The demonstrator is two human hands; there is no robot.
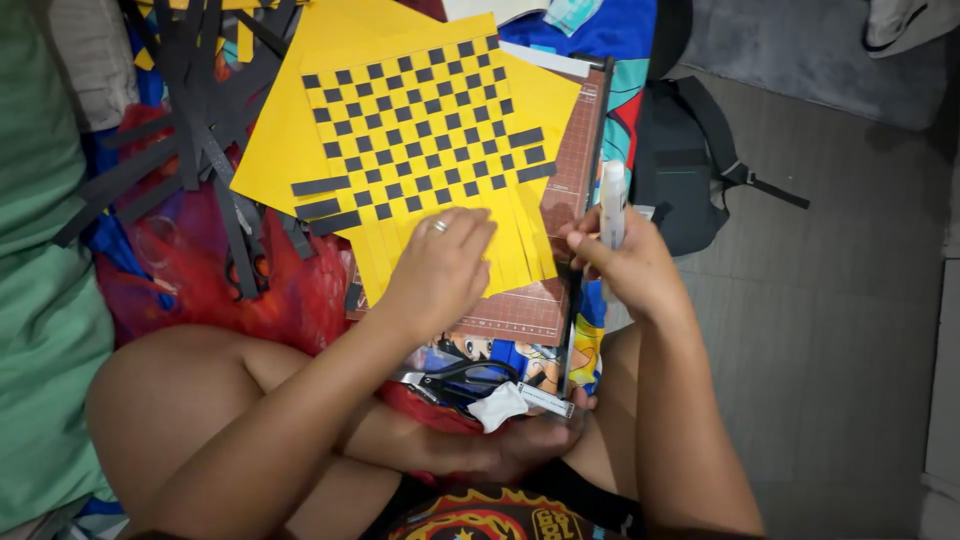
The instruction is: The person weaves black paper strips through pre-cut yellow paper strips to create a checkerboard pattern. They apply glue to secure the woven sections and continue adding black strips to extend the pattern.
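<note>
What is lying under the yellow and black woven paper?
A brown gridded cutting board shows beneath the woven paper at its right and lower edges. How far it runs underneath stays hidden by the paper and the left hand.

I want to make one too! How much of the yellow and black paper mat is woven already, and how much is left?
Most looks done: the yellow paper mat with black strips woven through it is checkered across its upper part. In hand: the left hand presses the plain yellow slits at the bottom, and the right hand holds a white glue stick. Left: that unwoven bottom band, with loose black paper strips waiting alongside.
</note>
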